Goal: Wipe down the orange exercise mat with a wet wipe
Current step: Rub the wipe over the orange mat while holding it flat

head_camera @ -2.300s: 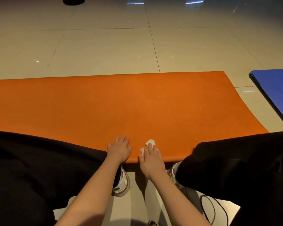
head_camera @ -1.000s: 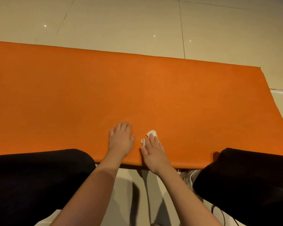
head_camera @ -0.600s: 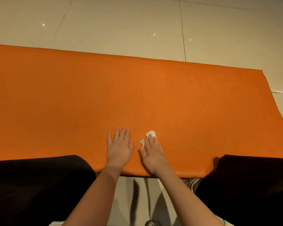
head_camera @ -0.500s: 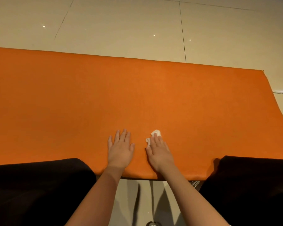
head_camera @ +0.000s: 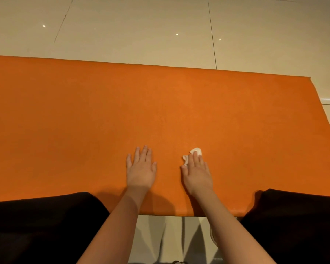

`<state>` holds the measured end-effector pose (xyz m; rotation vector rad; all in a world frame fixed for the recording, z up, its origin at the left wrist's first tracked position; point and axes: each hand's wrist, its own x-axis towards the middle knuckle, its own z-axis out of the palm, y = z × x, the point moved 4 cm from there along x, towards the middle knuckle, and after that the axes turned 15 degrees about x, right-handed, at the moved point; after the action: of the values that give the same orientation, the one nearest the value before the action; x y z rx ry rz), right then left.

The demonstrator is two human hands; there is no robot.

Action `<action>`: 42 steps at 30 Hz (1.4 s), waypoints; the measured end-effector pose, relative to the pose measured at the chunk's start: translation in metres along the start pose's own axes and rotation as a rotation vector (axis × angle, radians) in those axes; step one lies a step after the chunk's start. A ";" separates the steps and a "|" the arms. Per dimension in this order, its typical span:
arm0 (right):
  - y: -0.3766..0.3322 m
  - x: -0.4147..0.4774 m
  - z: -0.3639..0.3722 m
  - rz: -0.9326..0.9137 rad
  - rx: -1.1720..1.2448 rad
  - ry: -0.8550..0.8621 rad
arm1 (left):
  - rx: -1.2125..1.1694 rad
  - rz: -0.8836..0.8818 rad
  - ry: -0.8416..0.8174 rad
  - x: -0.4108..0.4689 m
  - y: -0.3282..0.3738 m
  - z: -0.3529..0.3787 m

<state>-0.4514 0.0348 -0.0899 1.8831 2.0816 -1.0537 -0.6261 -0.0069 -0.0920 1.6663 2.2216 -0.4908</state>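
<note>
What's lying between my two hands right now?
Only bare mat: the left hand lies flat, the right hand presses the wipe, seen in the head view.

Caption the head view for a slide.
The right hand presses a white wet wipe onto the orange mat while the left hand rests flat beside it.

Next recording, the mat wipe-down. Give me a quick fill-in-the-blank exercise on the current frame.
1. The right hand presses a white ____ onto the orange mat.
2. The left hand rests flat on the mat and holds ____.
3. The mat lies on a pale ____ floor.
Missing words: wet wipe; nothing; tiled.
</note>
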 end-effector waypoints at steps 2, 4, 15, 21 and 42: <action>-0.004 -0.002 0.003 0.031 0.031 -0.010 | 0.001 -0.002 -0.007 0.003 -0.001 0.002; -0.024 -0.009 0.016 -0.061 0.053 -0.082 | 0.013 -0.004 -0.011 0.005 -0.001 0.006; -0.012 0.032 0.005 0.058 0.040 0.028 | -0.064 0.021 -0.035 0.021 -0.002 -0.002; -0.019 0.045 0.007 -0.125 -0.016 -0.024 | -0.117 0.050 0.016 0.066 0.000 -0.016; -0.028 0.091 -0.014 -0.281 0.029 0.077 | -0.158 0.038 0.158 0.106 0.012 -0.019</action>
<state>-0.4906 0.1182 -0.1178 1.7032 2.4412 -1.0870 -0.6443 0.0954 -0.1240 1.7130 2.2669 -0.1738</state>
